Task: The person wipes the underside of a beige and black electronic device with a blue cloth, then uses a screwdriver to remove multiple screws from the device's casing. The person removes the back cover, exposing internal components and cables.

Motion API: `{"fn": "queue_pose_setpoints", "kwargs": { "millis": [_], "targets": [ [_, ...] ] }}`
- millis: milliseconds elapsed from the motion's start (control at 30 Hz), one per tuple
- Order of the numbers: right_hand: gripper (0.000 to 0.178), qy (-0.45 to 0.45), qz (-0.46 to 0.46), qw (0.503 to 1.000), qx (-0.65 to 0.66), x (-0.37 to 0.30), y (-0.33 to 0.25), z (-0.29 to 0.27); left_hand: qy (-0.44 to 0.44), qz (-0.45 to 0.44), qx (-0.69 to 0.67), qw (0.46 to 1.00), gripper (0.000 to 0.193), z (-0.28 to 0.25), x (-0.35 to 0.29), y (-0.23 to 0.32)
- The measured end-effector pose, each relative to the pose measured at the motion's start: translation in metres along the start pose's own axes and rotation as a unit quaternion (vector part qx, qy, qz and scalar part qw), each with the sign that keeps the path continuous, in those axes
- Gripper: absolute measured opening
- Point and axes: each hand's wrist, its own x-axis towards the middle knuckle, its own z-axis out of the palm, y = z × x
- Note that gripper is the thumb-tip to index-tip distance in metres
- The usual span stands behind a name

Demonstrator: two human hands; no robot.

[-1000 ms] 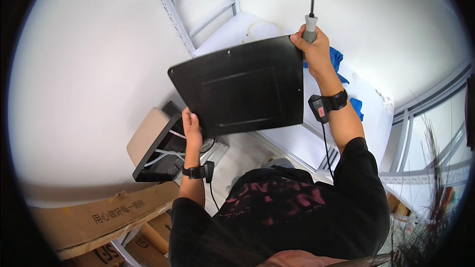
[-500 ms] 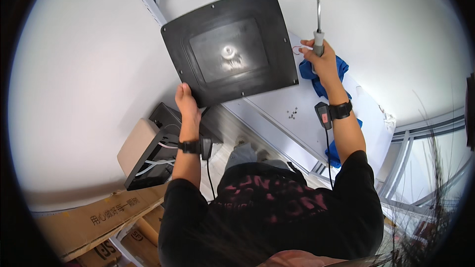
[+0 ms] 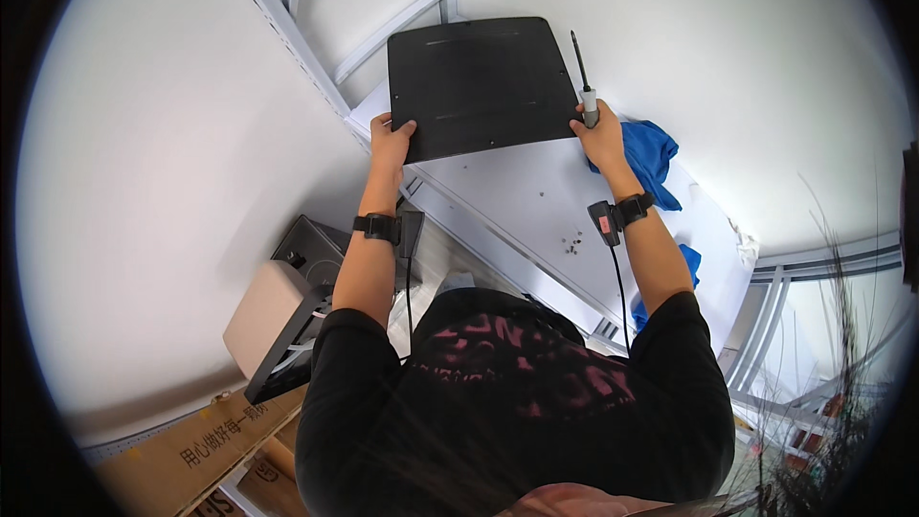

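A flat black panel [image 3: 479, 86] with rounded corners and small holes along its edges is held up over the white table. My left hand [image 3: 390, 142] grips its lower left corner, thumb on the upper face. At the right edge, my right hand [image 3: 601, 137] has its thumb against the panel while its fingers hold a screwdriver [image 3: 589, 107] with a grey handle. The screwdriver's shaft points up and away. Several small screws [image 3: 572, 245] lie loose on the table, nearer to me than the panel.
The white table [image 3: 517, 193] runs diagonally ahead, with blue cloth [image 3: 649, 161] along its right side. To my left stands a beige-and-black housing [image 3: 273, 330] with cables, beside a dark box [image 3: 311, 244]. Cardboard boxes [image 3: 215, 445] are at lower left. Metal framing [image 3: 287, 24] rises behind the table.
The panel has come down and right, and its recessed face no longer shows; a flatter face does. My right hand, still holding the screwdriver, has moved left onto the panel's edge.
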Motion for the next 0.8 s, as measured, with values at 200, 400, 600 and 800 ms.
{"fn": "queue_pose_setpoints", "kwargs": {
  "millis": [200, 400, 600, 800],
  "targets": [
    [0.025, -0.024, 0.019, 0.999, -0.022, 0.016, 0.015, 0.027, -0.016, 0.04, 0.12, 0.992, 0.068, -0.005, 0.015, -0.024],
    [0.026, -0.034, 0.032, 0.999, -0.015, 0.017, 0.03, 0.042, -0.054, 0.056, 0.158, 0.984, 0.087, -0.011, 0.02, -0.036],
    [0.025, -0.027, 0.031, 0.999, -0.026, 0.013, 0.039, 0.051, -0.126, 0.129, 0.311, 0.933, 0.112, -0.024, 0.014, -0.042],
    [0.027, -0.04, 0.027, 0.999, -0.025, 0.012, 0.036, 0.059, -0.092, 0.196, 0.363, 0.906, 0.101, -0.038, 0.018, -0.055]
  ]
}}
